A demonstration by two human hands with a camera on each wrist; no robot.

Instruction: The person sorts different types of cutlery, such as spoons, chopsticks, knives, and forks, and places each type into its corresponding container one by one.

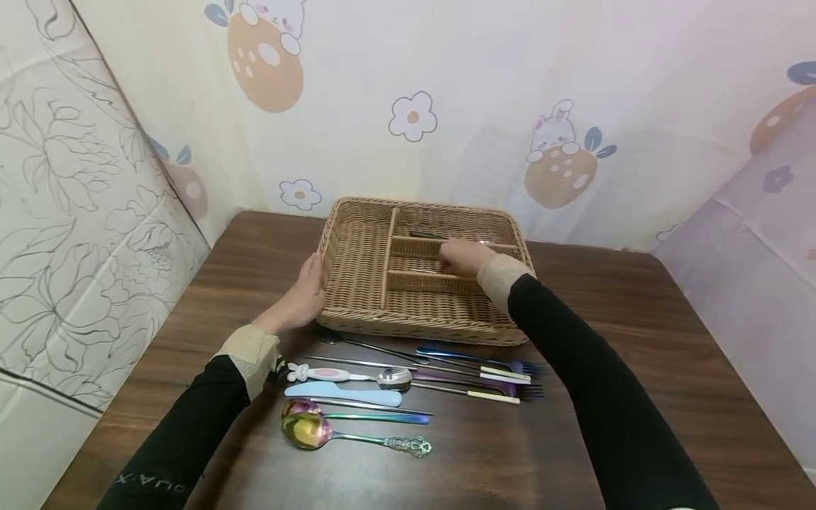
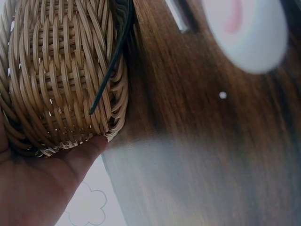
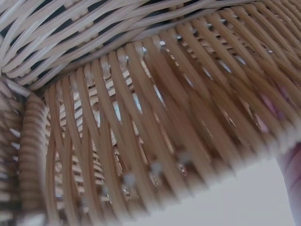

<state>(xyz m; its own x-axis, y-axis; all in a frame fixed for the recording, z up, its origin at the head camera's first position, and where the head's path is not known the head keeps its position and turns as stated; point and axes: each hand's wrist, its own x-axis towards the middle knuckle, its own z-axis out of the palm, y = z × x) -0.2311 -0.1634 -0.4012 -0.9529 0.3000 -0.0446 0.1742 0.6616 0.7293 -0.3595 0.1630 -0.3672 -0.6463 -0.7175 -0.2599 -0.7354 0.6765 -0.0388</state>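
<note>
A woven wicker basket (image 1: pixel 360 316) with dividers stands at the back of the table. My left hand (image 1: pixel 309 291) lies against its left outer side near the front corner; in the left wrist view the thumb (image 2: pixel 89 153) touches the wicker. My right hand (image 1: pixel 464 256) reaches down into a narrow middle compartment, fingers bent downward and fingertips hidden. Beside these fingers lies a thin pale utensil (image 1: pixel 423 270); I cannot tell whether they hold it. A dark-handled utensil (image 1: pixel 426 235) lies in the compartment behind. Mostly wicker wall (image 3: pixel 155 122) fills the right wrist view.
Before the basket lie a dark spoon (image 1: pixel 331 336), a blue fork (image 1: pixel 472 355), white-handled cutlery (image 1: pixel 494 397), a rabbit-handled spoon (image 1: pixel 328 373), a light blue knife (image 1: pixel 344 392) and iridescent spoons (image 1: pixel 306 431). A patterned curtain (image 1: pixel 459 142) hangs behind the table (image 1: pixel 605 304).
</note>
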